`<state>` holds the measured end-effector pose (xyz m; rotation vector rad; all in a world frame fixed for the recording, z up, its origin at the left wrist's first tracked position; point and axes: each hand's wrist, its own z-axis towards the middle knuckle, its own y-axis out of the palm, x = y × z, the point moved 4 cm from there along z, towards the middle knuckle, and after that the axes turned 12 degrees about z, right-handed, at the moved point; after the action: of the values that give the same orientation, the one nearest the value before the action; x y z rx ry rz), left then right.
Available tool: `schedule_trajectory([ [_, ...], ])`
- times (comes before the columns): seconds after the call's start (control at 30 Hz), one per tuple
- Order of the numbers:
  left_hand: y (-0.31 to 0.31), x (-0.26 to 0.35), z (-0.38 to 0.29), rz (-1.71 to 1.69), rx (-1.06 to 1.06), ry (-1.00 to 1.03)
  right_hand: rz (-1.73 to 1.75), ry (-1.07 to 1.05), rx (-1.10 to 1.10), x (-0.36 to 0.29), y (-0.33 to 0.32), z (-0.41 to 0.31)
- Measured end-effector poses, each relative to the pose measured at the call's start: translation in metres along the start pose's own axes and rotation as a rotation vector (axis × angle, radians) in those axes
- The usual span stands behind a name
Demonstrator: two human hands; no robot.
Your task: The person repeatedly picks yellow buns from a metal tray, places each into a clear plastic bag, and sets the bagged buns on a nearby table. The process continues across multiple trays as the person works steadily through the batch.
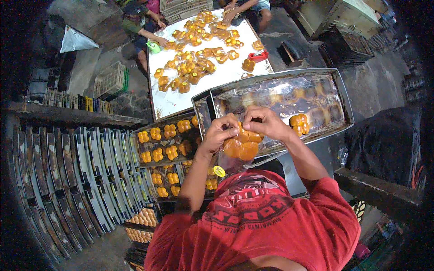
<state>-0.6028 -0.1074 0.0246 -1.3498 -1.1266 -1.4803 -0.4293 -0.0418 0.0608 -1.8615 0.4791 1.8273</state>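
Note:
My left hand (220,133) and my right hand (266,123) pinch the upper edge of a clear plastic bag between thumbs and fingers. Inside the bag is a glossy golden-brown bread roll cluster (241,149), close before my chest. A round yellow label (219,171) shows just below it at the left. Behind my hands lies a large metal baking tray (342,98), its inside dark and stained. One unwrapped bread cluster (299,124) sits at this tray's near right side, beyond my right forearm.
Trays of bread clusters (171,152) lie at the left, beside stacked metal trays (61,183). Ahead, a white table (162,108) holds many bagged breads (195,67) and a red container (258,56). Two people work at its far side. Plastic crates (110,81) stand at the left.

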Motion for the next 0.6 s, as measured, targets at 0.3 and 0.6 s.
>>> schedule_trajectory([
  [0.3, 0.002, 0.007, 0.011, -0.338, 0.178, -0.118, 0.434, -0.297, 0.625, 0.006, -0.01, 0.005],
  [0.6, -0.01, -0.004, 0.022, 0.095, 0.392, 0.005, 0.331, 0.096, 0.047, 0.003, 0.013, 0.001],
])
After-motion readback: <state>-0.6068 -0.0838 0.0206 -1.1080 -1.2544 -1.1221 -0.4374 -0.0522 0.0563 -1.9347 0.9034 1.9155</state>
